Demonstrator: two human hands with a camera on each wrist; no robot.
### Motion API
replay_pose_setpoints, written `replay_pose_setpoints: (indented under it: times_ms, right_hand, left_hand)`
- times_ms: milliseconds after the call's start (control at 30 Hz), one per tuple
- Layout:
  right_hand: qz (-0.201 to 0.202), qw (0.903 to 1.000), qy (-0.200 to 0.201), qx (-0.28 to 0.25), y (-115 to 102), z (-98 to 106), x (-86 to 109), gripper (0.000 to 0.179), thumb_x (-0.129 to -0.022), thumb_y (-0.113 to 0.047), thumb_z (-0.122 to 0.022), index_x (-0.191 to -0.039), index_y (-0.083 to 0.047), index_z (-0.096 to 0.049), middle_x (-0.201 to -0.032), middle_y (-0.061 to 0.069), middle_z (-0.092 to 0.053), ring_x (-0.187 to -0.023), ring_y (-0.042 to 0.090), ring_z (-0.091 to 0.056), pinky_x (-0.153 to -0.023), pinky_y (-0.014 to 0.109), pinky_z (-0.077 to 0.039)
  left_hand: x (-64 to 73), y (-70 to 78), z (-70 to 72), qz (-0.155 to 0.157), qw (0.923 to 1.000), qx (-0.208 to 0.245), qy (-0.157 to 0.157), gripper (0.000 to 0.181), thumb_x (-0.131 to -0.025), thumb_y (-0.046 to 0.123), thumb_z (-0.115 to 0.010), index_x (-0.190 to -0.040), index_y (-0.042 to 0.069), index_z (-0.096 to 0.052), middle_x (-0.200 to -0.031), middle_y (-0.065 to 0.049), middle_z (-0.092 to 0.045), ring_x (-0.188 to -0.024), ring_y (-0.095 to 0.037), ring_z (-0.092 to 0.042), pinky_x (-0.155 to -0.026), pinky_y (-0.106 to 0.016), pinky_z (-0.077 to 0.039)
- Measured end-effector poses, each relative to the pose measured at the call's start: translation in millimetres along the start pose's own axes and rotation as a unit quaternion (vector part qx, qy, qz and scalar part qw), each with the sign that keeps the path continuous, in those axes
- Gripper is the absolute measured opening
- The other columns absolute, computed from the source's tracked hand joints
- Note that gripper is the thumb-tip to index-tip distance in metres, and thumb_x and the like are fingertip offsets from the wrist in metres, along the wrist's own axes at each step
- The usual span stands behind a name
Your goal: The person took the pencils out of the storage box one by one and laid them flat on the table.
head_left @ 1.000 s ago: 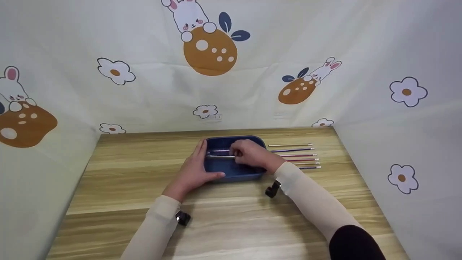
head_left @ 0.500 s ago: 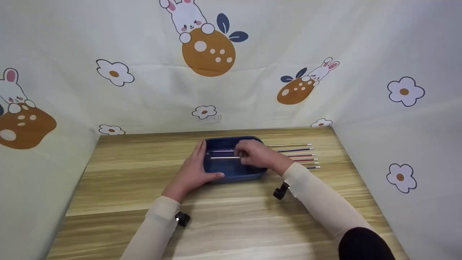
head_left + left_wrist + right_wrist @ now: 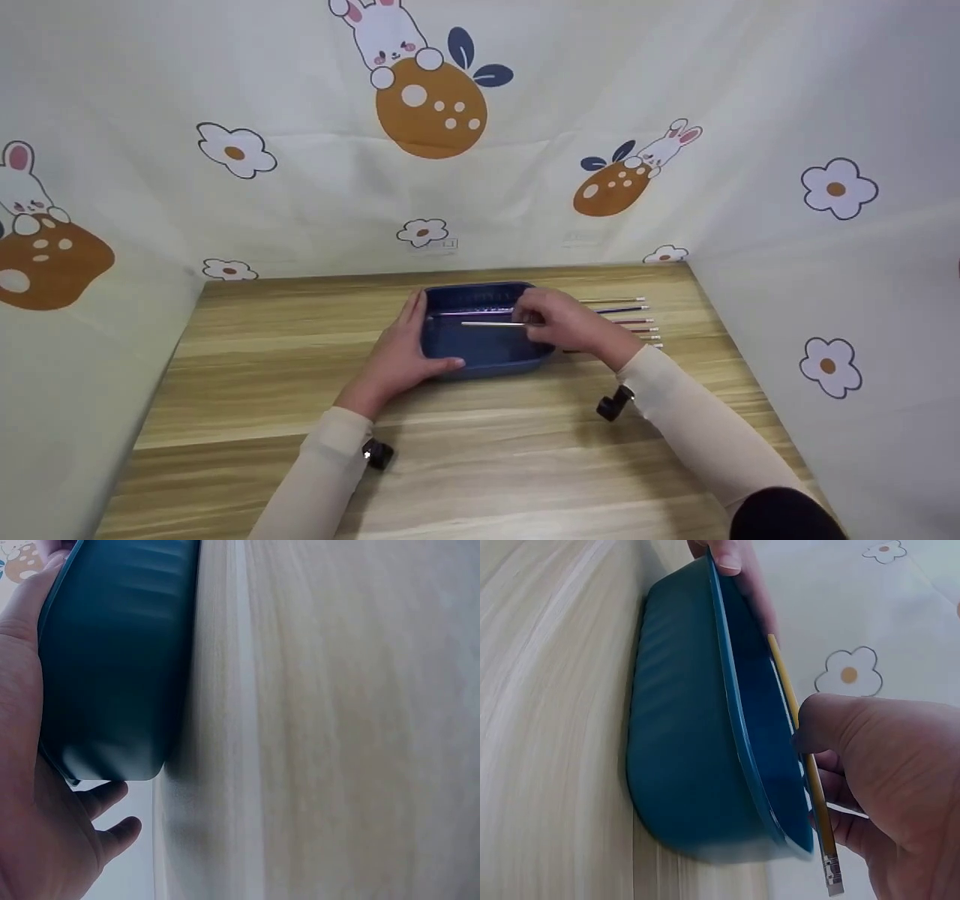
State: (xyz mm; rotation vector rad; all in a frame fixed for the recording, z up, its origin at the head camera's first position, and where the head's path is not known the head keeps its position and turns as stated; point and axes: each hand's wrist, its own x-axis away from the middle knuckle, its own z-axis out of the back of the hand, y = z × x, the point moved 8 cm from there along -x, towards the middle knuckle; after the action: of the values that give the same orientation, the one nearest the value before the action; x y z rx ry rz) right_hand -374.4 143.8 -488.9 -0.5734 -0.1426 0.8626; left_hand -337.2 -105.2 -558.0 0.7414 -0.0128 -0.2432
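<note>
Between the thumb and fingers of my right hand (image 3: pixel 566 322) is a yellow pencil (image 3: pixel 783 679), its eraser end toward the wrist in the right wrist view. In the head view the pencil lies level above the right part of a blue plastic box (image 3: pixel 487 369). Inside the box, along its far side, lies a purple pencil (image 3: pixel 469 313). My left hand (image 3: pixel 397 356) rests against the box's left end, fingers straight along that end and thumb on the front rim. The left wrist view shows the box's outer side (image 3: pixel 120 667) and two fingertips beyond its end.
Several pencils (image 3: pixel 634 321) lie in a row right of the box, white erasers pointing right; my right hand partly hides them. The wooden table (image 3: pixel 480 465) is bordered by a printed cloth (image 3: pixel 315 202) at the back and sides.
My right hand has moved right with the pencil, drawing it toward the box's right end and over part of the pencil row. The left hand and box stay put.
</note>
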Motion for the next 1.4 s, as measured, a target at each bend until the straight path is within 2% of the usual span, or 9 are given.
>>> replay_pose_setpoints:
  times_ms: [300, 600, 767, 933, 1133, 1400]
  right_hand:
    - [-0.012, 0.9998, 0.013, -0.009, 8, 14, 20.7, 0.023, -0.089, 0.005, -0.070, -0.110, -0.003, -0.077, -0.100, 0.004, -0.072, -0.091, 0.019, -0.066, -0.081, 0.039, -0.059]
    - [-0.013, 0.9993, 0.017, -0.030, 15, 27, 38.5, 0.019, -0.089, 0.006, -0.074, -0.106, -0.004, -0.078, -0.097, 0.003, -0.073, -0.088, 0.016, -0.065, -0.075, 0.033, -0.056]
    - [-0.028, 0.9987, 0.006, -0.042, 21, 33, 47.2, 0.021, -0.090, 0.007, -0.075, -0.108, -0.003, -0.079, -0.098, 0.003, -0.075, -0.088, 0.016, -0.067, -0.075, 0.032, -0.057]
    - [-0.025, 0.9988, 0.007, -0.042, 25, 38, 55.8, 0.022, -0.090, 0.010, -0.074, -0.106, -0.005, -0.079, -0.099, 0.008, -0.075, -0.089, 0.017, -0.067, -0.078, 0.033, -0.057]
    - [-0.044, 0.9978, 0.014, -0.048, 33, 43, 67.9, 0.022, -0.093, 0.009, -0.074, -0.106, -0.008, -0.080, -0.100, 0.000, -0.075, -0.090, 0.018, -0.066, -0.080, 0.033, -0.056]
    - [-0.063, 0.9950, 0.006, -0.078, 42, 51, 83.0, 0.022, -0.094, 0.010, -0.070, -0.110, -0.003, -0.078, -0.099, 0.013, -0.075, -0.090, 0.021, -0.065, -0.079, 0.031, -0.055]
  left_hand:
    - [1.5, 0.9, 0.8, -0.003, 1.0000, 0.005, -0.006, 0.144, -0.078, 0.067, -0.094, -0.179, 0.009, -0.008, -0.186, -0.012, -0.005, -0.165, -0.045, -0.024, -0.132, -0.063, -0.025]
    - [0.5, -0.3, -0.1, 0.006, 0.9999, 0.002, -0.010, 0.144, -0.079, 0.068, -0.093, -0.179, 0.009, -0.008, -0.186, -0.015, -0.007, -0.163, -0.049, -0.026, -0.130, -0.071, -0.021]
    - [1.8, 1.0, 1.2, 0.005, 0.9999, 0.003, -0.010, 0.144, -0.079, 0.069, -0.092, -0.179, 0.009, -0.008, -0.186, -0.014, -0.006, -0.162, -0.050, -0.028, -0.130, -0.071, -0.022]
    - [2.5, 1.4, 1.0, 0.006, 0.9999, 0.004, -0.011, 0.144, -0.079, 0.070, -0.092, -0.179, 0.010, -0.007, -0.186, -0.013, -0.005, -0.161, -0.052, -0.029, -0.129, -0.071, -0.025]
    - [1.9, 1.4, 0.1, 0.006, 0.9999, 0.003, -0.014, 0.144, -0.079, 0.069, -0.092, -0.179, 0.011, -0.006, -0.186, -0.010, -0.002, -0.162, -0.050, -0.028, -0.130, -0.068, -0.025]
    - [1.9, 1.5, 0.3, 0.007, 0.9999, 0.002, -0.011, 0.144, -0.079, 0.066, -0.094, -0.179, 0.011, -0.006, -0.186, -0.013, -0.005, -0.161, -0.052, -0.030, -0.129, -0.069, -0.027]
